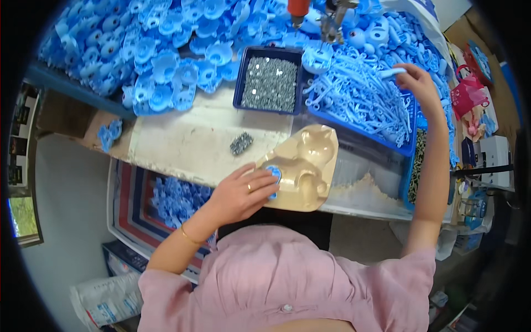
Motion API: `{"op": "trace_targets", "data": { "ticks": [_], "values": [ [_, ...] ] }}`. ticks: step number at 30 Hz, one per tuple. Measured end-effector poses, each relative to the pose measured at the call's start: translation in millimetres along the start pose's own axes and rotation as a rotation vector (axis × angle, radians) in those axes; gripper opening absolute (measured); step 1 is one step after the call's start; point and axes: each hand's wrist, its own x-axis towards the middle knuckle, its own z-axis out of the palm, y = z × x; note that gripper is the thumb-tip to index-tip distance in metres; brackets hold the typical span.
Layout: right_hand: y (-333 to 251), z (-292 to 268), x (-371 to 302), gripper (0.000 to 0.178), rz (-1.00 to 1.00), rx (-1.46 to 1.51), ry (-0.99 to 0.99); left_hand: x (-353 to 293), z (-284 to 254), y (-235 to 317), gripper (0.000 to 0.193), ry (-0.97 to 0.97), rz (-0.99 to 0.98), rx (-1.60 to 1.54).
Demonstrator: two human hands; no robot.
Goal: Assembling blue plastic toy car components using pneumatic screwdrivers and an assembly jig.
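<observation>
My left hand, with a ring and a bracelet, lies at the left side of a beige moulded fixture with rounded hollows. Its fingers are closed over a small blue plastic part there, mostly hidden beneath them. Out to the far right, my right hand pinches a smooth, elongated blue plastic piece between thumb and fingers. That piece is above a blue basket heaped with thin blue plastic rods that have ringed ends.
A dark blue bin of small metal pieces stands mid-table, with a small metal heap nearer me. Blue moulded shells pile up at the back left. Machine tooling hangs above the back. Another bin sits at right.
</observation>
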Motion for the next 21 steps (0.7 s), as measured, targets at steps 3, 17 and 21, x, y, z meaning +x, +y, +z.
{"op": "trace_targets", "data": {
  "ticks": [3, 17, 21],
  "values": [
    [-56.0, 67.4, -81.1, 0.028, 0.027, 0.08, -0.354, -2.7, 1.0, 0.3, 0.03, -0.011, -0.023, -0.012],
    [-82.0, 136.2, -138.9, 0.025, -0.074, -0.164, -0.811, -16.1, 11.5, 4.1, 0.045, 0.023, -0.058, -0.057],
    [-57.7, 108.2, -72.1, 0.033, -0.134, -0.084, -0.05, -7.2, 5.1, 6.9, 0.043, 0.073, -0.067, -0.087]
  ]
}}
